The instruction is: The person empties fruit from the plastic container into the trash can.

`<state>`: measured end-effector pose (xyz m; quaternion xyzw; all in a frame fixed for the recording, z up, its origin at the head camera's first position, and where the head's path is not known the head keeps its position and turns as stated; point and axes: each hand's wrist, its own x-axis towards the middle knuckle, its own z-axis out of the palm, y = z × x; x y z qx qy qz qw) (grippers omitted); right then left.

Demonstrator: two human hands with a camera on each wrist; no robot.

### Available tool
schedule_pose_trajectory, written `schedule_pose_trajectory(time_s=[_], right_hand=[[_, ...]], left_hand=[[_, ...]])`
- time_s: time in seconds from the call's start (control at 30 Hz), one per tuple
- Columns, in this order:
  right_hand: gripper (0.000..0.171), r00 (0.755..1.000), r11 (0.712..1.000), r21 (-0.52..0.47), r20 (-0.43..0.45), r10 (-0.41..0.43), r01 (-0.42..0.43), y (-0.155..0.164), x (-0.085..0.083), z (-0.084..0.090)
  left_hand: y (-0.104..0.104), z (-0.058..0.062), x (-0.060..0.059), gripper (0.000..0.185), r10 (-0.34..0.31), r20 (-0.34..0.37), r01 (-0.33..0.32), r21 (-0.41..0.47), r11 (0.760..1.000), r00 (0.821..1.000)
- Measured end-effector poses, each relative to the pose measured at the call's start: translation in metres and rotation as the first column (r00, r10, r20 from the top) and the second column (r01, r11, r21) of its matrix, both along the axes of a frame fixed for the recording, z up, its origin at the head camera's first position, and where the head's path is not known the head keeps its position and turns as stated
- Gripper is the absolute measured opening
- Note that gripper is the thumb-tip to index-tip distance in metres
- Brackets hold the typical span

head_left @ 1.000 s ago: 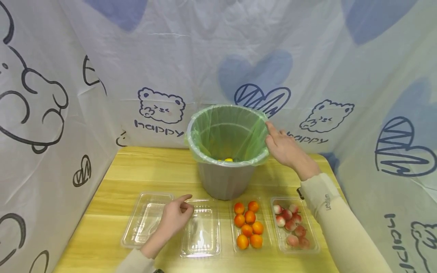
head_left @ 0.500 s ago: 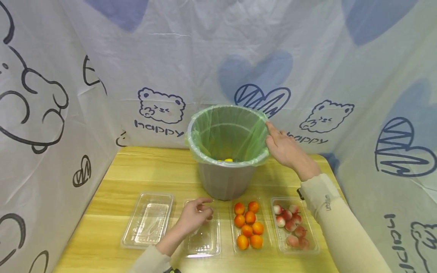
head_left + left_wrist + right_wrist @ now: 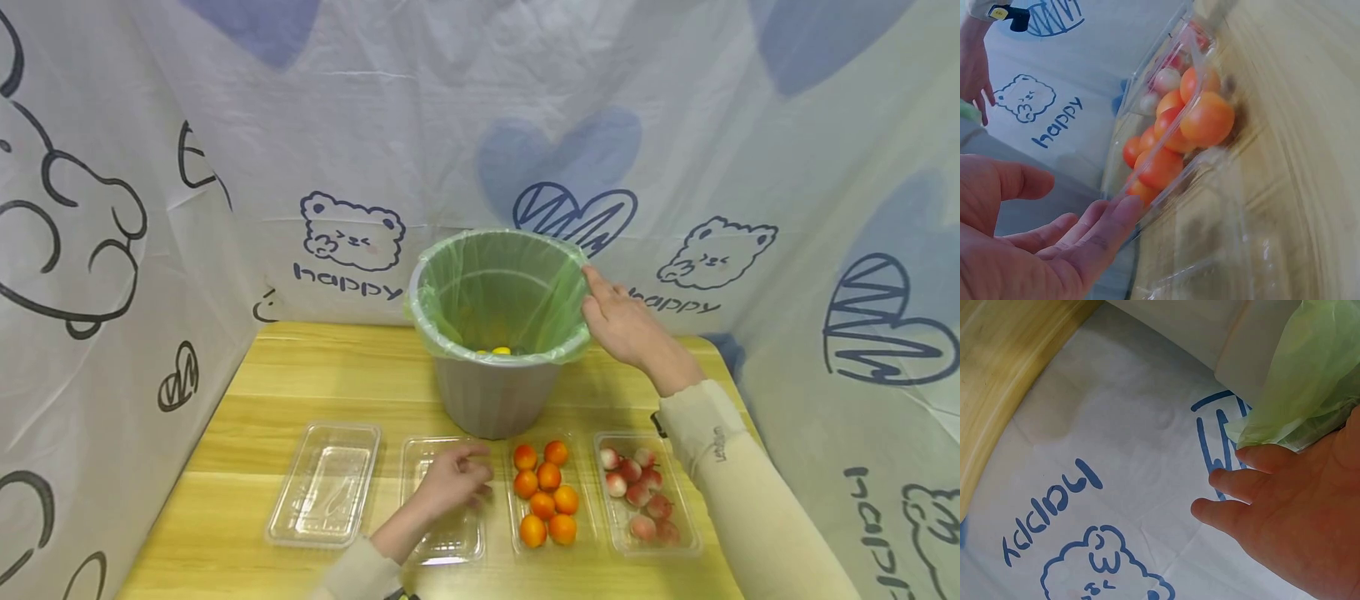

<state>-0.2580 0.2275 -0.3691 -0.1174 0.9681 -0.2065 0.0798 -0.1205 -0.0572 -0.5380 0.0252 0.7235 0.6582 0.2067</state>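
My left hand (image 3: 454, 480) hovers over an uncovered clear plastic box (image 3: 442, 546) with nothing in its grasp. In the left wrist view its fingers (image 3: 1094, 240) reach towards small orange fruits (image 3: 1208, 119) in the adjoining clear box. From the head view, those fruits (image 3: 549, 477) lie just right of the hand. My right hand (image 3: 622, 325) rests against the right rim of a grey bin (image 3: 495, 400) lined with a green bag (image 3: 555, 292). Its visible fingers (image 3: 1222, 515) are fairly straight beside the liner; the thumb is hidden in the right wrist view.
A clear box (image 3: 324, 492) stands at the left, and another at the right holds red-and-white fruits (image 3: 637, 492). Something yellow (image 3: 501, 351) shows down in the bin. Printed cloth (image 3: 450, 125) hangs behind and beside the wooden table (image 3: 330, 358).
My left hand has moved right, from between the two left boxes to over the second box, close to the orange fruits. My right hand has stayed at the bin rim.
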Motion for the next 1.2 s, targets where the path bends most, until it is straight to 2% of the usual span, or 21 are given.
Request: schedule_pose_trajectory(time_s=[0.5, 0.87, 1.2], right_hand=[[0.068, 1.000, 1.000, -0.012, -0.001, -0.004, 0.004, -0.001, 0.000, 0.000], [0.068, 1.000, 1.000, -0.015, -0.004, -0.001, 0.001, 0.001, 0.000, 0.001], [0.068, 1.000, 1.000, -0.006, -0.002, -0.002, 0.002, -0.001, 0.000, 0.001]], left_hand=[[0.021, -0.011, 0.008, 0.055, 0.031, 0.069, -0.030, -0.010, 0.999, 0.997], [0.038, -0.011, 0.013, 0.072, 0.019, 0.056, -0.017, -0.044, 0.999, 0.998], [0.045, -0.018, 0.014, 0.072, 0.049, 0.039, -0.047, -0.045, 0.998, 0.998]])
